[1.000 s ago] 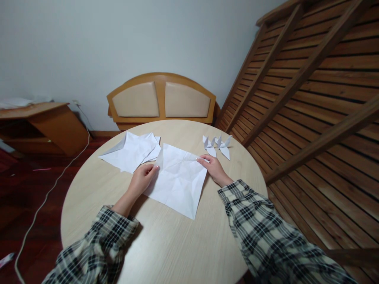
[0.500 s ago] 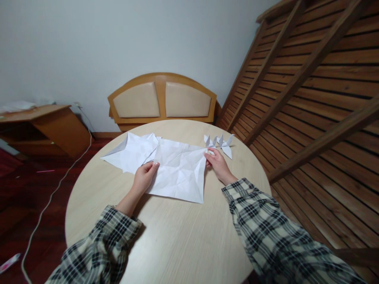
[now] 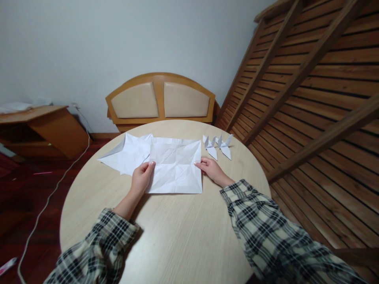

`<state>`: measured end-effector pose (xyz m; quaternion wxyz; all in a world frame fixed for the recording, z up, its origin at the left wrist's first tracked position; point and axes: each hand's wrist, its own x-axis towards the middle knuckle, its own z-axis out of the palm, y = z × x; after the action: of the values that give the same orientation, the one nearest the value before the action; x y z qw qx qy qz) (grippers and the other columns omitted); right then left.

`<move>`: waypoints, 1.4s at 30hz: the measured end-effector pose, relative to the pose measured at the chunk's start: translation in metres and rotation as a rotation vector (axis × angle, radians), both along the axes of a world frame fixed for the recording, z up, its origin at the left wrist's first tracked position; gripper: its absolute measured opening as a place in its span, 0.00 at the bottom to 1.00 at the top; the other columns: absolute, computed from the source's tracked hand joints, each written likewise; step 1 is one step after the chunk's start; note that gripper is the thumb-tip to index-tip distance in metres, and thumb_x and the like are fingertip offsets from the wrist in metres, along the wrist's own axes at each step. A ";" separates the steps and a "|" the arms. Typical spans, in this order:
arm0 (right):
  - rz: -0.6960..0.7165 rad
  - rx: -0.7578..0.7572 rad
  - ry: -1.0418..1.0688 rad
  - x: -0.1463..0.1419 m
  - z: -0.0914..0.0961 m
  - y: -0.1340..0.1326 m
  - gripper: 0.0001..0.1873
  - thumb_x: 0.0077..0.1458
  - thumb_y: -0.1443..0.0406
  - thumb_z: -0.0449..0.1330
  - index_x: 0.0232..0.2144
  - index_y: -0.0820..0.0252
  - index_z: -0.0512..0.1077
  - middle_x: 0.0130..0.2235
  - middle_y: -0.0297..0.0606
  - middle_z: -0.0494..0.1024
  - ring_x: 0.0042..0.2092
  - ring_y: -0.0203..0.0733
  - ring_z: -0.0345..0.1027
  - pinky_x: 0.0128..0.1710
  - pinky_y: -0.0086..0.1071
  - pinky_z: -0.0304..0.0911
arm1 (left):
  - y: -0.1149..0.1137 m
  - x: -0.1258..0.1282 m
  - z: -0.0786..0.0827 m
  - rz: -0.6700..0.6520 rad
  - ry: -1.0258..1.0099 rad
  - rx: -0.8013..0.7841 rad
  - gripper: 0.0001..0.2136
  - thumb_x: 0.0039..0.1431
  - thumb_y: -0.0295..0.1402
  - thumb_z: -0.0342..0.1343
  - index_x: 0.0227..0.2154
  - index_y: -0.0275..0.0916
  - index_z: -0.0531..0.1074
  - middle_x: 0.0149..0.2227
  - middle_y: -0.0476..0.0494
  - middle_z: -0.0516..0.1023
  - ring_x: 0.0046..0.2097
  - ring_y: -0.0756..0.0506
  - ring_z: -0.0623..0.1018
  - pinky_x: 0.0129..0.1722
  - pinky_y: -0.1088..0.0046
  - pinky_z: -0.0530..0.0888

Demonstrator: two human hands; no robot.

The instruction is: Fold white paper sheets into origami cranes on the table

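A creased, square sheet of white paper [image 3: 175,167] is spread between my two hands over the table. My left hand [image 3: 141,176] pinches its left edge, thumb on top. My right hand [image 3: 212,169] grips the right edge about halfway up, thumb on top and the other fingers beneath. More creased white sheets [image 3: 127,152] lie to the left, partly behind my left hand. Two folded paper cranes, a left crane [image 3: 211,149] and a right crane [image 3: 225,148], stand just beyond my right hand.
The round, pale wooden table [image 3: 177,236] carries all the paper. Behind it stands a headboard [image 3: 160,100] with padded panels. Wooden slats [image 3: 310,98] lean at the right. A desk [image 3: 44,128] and a white cable [image 3: 56,189] are at the left.
The sheet has been turned slightly and now lies squarer and flatter. My right hand has shifted from near its upper right corner down to the middle of the right edge.
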<state>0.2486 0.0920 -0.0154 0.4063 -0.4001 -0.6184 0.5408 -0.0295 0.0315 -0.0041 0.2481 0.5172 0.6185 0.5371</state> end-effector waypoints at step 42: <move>0.042 -0.113 0.226 0.003 0.007 0.002 0.14 0.49 0.59 0.66 0.39 0.58 0.76 0.41 0.39 0.79 0.40 0.43 0.73 0.46 0.40 0.66 | -0.001 0.006 0.004 -0.041 -0.447 -0.050 0.16 0.38 0.41 0.66 0.31 0.37 0.77 0.29 0.46 0.79 0.31 0.45 0.74 0.30 0.73 0.71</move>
<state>0.2512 0.0936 -0.0083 0.4388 -0.3457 -0.5457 0.6247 -0.0238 0.0306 -0.0001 0.4023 0.3915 0.5506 0.6178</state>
